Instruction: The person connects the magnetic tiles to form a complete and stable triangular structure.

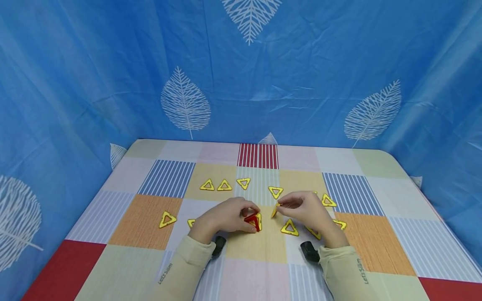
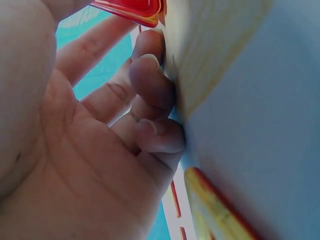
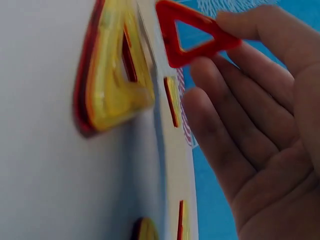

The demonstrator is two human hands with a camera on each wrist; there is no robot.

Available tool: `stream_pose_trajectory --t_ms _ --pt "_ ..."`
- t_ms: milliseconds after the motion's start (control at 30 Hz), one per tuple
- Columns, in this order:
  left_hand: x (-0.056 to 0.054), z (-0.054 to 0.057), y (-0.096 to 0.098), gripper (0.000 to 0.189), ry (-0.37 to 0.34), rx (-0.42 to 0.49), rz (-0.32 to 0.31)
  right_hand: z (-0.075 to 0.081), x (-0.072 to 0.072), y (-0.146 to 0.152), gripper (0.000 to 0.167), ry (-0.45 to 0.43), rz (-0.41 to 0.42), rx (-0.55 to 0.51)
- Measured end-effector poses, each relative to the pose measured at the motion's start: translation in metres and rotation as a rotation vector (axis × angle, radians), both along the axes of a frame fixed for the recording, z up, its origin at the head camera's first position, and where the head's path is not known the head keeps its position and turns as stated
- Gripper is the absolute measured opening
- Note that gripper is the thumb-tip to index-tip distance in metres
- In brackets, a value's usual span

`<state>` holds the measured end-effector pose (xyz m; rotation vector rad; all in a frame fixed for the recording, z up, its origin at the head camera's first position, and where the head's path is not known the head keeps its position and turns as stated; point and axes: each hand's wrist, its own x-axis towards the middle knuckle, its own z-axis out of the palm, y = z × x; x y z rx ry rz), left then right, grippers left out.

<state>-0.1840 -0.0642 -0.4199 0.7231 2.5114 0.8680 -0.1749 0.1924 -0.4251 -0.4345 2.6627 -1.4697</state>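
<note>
My left hand is near the middle of the table, thumb and fingers pinching a red triangular frame tile; its red edge shows at the top of the left wrist view. A yellow edge is visible right beside that red tile, and whether it belongs to a second tile I cannot tell. Across a small gap, my right hand pinches another triangular tile by one corner. It looks yellow from the head and red in the right wrist view. The other fingers of this hand are loosely extended.
Several yellow triangular tiles lie around both hands, among them one near the right hand, one behind and one at the left. A patchwork-patterned cloth covers the table. Blue leaf-print curtains surround it.
</note>
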Motion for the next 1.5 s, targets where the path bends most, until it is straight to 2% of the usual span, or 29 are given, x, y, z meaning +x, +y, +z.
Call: stream_pose_trajectory --t_ms 100,300,700,1033,1300,1500 --pt "0.000 0.000 0.000 0.048 0.004 -0.004 0.002 -0.002 0.000 -0.004 0.018 -0.026 0.059 -0.014" --pt "0.000 0.001 0.000 0.049 0.012 0.001 -0.005 -0.003 0.000 -0.010 0.020 -0.026 0.161 -0.027" --pt "-0.002 0.001 0.000 0.048 0.011 0.019 -0.031 -0.003 0.002 -0.022 0.015 -0.026 0.233 -0.066" --pt "-0.003 -0.001 -0.002 0.052 0.008 0.019 -0.016 -0.005 0.003 -0.027 0.015 -0.060 0.230 -0.050" --pt "-0.002 0.004 -0.009 0.022 -0.004 0.093 0.000 -0.004 0.003 -0.033 0.022 -0.070 0.235 -0.020" --pt "-0.002 0.006 -0.010 0.018 0.005 0.117 -0.011 -0.002 0.004 -0.036 0.023 -0.068 0.222 0.006"
